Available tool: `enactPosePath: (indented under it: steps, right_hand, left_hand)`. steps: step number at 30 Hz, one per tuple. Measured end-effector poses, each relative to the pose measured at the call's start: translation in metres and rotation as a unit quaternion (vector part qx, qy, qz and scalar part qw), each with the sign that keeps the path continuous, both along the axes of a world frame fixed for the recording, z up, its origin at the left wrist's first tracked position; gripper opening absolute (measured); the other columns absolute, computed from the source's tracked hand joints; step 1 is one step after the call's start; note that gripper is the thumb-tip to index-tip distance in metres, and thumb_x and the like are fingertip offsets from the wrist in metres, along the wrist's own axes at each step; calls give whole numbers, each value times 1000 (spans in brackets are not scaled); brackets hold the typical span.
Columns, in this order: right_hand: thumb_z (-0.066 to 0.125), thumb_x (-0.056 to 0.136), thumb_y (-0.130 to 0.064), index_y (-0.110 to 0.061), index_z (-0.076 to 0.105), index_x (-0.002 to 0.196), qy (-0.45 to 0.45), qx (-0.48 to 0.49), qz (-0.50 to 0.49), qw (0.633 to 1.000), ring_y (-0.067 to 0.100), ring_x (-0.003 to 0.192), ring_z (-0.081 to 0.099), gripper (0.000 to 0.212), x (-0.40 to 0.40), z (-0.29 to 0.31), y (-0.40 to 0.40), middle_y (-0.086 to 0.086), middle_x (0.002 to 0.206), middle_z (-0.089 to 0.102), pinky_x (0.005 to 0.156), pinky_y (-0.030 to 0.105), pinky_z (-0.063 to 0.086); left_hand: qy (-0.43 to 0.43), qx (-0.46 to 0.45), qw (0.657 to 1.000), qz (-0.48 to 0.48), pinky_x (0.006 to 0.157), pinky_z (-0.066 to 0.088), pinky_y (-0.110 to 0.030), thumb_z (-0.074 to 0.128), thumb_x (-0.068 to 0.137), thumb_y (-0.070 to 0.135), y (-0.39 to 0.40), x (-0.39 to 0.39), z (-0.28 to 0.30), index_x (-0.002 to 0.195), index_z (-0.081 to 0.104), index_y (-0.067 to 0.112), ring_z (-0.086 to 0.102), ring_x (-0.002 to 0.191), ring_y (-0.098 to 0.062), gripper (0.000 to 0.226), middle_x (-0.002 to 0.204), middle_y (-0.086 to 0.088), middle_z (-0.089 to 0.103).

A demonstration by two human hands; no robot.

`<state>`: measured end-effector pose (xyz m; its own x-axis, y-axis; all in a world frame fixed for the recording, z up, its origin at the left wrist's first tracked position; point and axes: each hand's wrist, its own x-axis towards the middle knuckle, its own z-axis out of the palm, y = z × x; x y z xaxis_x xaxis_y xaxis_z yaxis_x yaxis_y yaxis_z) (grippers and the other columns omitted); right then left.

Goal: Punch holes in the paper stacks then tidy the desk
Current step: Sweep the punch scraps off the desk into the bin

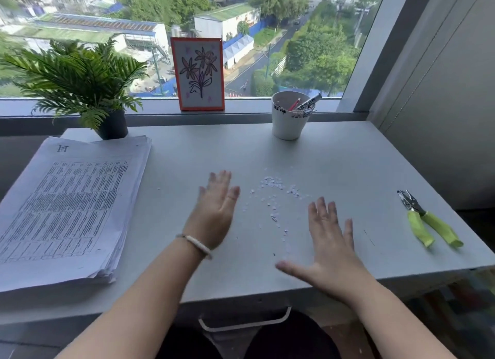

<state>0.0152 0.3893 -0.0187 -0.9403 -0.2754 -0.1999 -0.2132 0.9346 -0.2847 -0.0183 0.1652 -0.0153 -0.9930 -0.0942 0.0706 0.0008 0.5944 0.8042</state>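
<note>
flanking a scatter of paper dots [273,195] mid-tabletop, the left hand [215,211] and right hand [330,240] lie flat and released, seemingly to sweep them together; paper stack [67,208] at left edge, hole punch [426,219] near right edge.

I see bright daylight coming in from the far window [187,23], both hands look blurry, and the edges bend.
</note>
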Motion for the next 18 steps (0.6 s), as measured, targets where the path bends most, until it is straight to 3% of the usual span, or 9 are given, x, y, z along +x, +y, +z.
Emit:
enactPosePath:
  steps: [2,5,10,14,18]
  right_hand:
    - [3,41,-99,-21,-48,130,-22,58,-1,998,15,128,-51,128,6,-7,-1,1,142,-52,111,51,-25]
    - [8,47,-98,-15,-44,135,0,73,-1,997,20,129,-50,132,-4,-14,-21,4,140,-53,109,56,-25]
    - [25,58,-97,-17,-32,145,32,69,36,996,23,133,-46,131,-52,-21,-76,4,148,-45,105,62,-24]
    - [21,71,-90,-20,-22,150,42,63,12,997,23,139,-36,115,-95,-20,-95,4,155,-33,104,65,-24]
    - [9,78,-83,-21,-14,152,66,30,-4,997,20,142,-31,100,-114,-8,-83,2,158,-25,107,62,-22]
  left_hand:
    - [7,-51,996,67,116,-6,-28,30,102,31,-32,14,-5,149,23,12,1,147,-11,51,158,1,15]
    - [-95,-129,979,127,118,-6,-34,26,101,40,-60,33,-21,151,16,10,-4,147,-16,60,160,-4,7]
    - [-152,-287,936,138,117,-8,-42,16,96,55,-50,33,-35,152,6,11,-11,147,-21,72,160,-7,-5]
    - [-162,-346,918,107,117,-8,-47,-7,82,69,-21,27,-36,152,-1,10,-14,146,-23,92,159,-9,-10]
    - [-167,-365,912,79,114,-12,-53,-7,85,64,13,24,-35,151,-7,9,-19,145,-25,85,158,-11,-17]
